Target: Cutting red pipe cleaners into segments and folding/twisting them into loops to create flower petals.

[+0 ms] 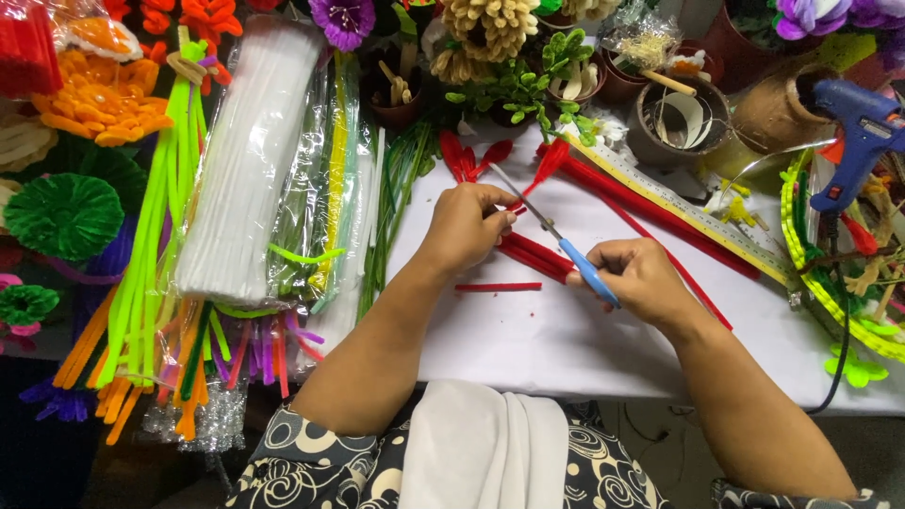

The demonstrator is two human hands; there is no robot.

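My left hand pinches a bent red pipe cleaner over the white table. In my right hand are blue-handled scissors, their blades pointing up and left toward the pipe cleaner beside my left fingers. A bundle of red pipe cleaners lies between my hands. A short cut red piece rests on the table just below my left wrist. Two finished red petal loops lie above my left hand.
Bags of white, green and mixed-colour pipe cleaners fill the left side. A yellow ruler runs diagonally at the right. A blue glue gun sits far right. Pots with handmade flowers line the back edge.
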